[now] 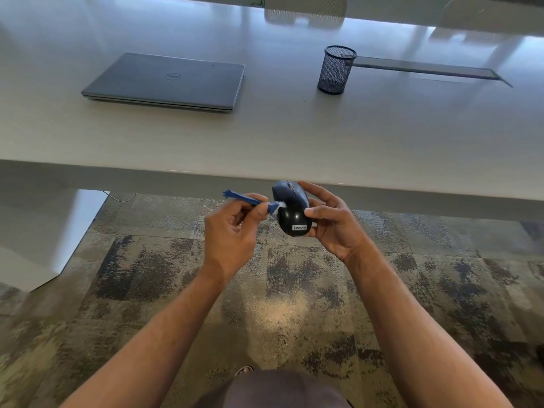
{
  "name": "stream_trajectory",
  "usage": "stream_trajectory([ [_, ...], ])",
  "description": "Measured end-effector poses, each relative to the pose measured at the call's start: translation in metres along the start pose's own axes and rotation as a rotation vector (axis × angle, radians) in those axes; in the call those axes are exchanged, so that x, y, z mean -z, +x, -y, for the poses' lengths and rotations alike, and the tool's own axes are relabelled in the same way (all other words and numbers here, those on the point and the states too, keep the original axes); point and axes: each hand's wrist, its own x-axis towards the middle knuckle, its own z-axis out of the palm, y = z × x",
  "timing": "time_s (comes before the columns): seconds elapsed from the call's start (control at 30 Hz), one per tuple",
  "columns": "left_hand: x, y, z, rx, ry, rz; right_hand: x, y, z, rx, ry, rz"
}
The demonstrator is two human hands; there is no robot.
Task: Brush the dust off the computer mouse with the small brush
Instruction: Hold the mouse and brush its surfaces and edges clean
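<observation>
Dell lettering is seen on the lid of a closed grey laptop [167,82] lying flat on a pale table [279,136], while further right a white label reading "Lenovo" is carried on the near end of a black computer mouse [291,209]. The mouse is glossy and rounded, with a scroll wheel visible at its far end, and is held in the air just in front of the table's near edge, above a mottled carpet [294,304].

At left, the left hand [232,231] is curled round the blue handle of a small brush [250,200], which is pinched between thumb and fingers. The brush is pointed to the right, and its white bristle tip is pressed against the left side of the mouse.

At right, the mouse is gripped by the right hand [332,222], with the thumb laid on its right flank and the fingers wrapped behind it.

Further right on the table, a dark mesh pen cup [335,70] stands upright, well apart from the laptop, beside a long recessed slot [426,69] in the tabletop.
</observation>
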Motion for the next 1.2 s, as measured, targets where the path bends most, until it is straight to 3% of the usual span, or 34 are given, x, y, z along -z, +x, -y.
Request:
stream_trajectory([
  [0.3, -0.007, -0.028, 0.005, -0.204, 0.347, 0.189, 0.002, 0.001, 0.002, 0.014, 0.009, -0.026],
  [0.43, -0.01, -0.035, 0.006, -0.192, 0.313, 0.201, -0.002, 0.002, 0.003, 0.024, 0.026, -0.001],
  [0.7, -0.003, -0.021, 0.003, -0.167, 0.201, -0.044, -0.001, 0.003, 0.003, 0.019, 0.021, -0.027],
  [1.03, -0.024, -0.035, 0.004, -0.214, 0.252, 0.132, -0.001, 0.005, 0.0, 0.025, 0.022, -0.047],
  [1.2, -0.018, -0.026, -0.002, -0.216, 0.174, 0.092, 0.002, 0.003, -0.002, 0.034, -0.017, -0.029],
])
